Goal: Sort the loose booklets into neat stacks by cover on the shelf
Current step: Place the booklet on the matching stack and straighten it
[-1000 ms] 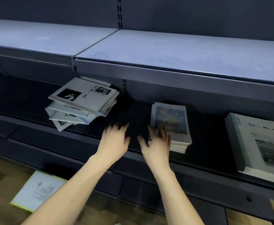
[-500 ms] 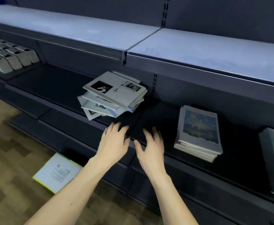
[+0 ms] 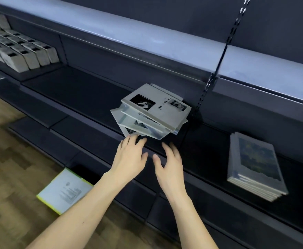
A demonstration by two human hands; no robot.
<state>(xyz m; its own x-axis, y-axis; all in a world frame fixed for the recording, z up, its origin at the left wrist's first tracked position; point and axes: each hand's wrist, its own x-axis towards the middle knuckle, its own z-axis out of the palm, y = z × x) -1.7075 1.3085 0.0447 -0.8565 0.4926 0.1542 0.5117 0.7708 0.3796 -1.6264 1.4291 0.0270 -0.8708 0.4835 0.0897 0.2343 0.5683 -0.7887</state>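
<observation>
Two hands reach twd the dark shelf (image 3: 86, 90), both w/ fingers spread & relaxed, holding nothing. Left hand (image 3: 129, 159) has fingertips at the near corner of the messy pile of grey booklets (image 3: 152, 112); contact unclear. Right hand (image 3: 170, 164) hovers just beside it, apart from the pile. Pile sits askew mid-shelf, covers fanned at diff angles. Neat stack of blue-cover booklets (image 3: 254, 166) lies further right on same shelf. Green-edged booklet (image 3: 64, 190) on wood floor (image 3: 12, 159) below.
</observation>
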